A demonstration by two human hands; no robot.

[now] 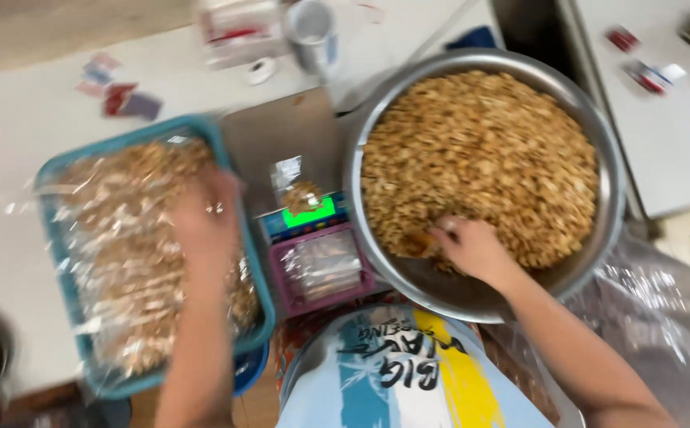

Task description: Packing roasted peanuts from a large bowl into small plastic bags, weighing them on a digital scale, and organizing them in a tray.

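The right hand (472,247) digs into a steel bowl (614,198) of snack mix (479,158), closed on a scoop (420,244). The left hand (206,214) rests spread, gripping nothing, on filled bags (123,261) in a blue tray (63,261), near the scale (307,214).

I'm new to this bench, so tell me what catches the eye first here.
The big steel bowl heaped with golden snack mix fills the right, with the right hand dug into its near edge. On the left, the left hand rests on a blue tray piled with clear filled bags. Between them a small scale glows green with one bag on it.
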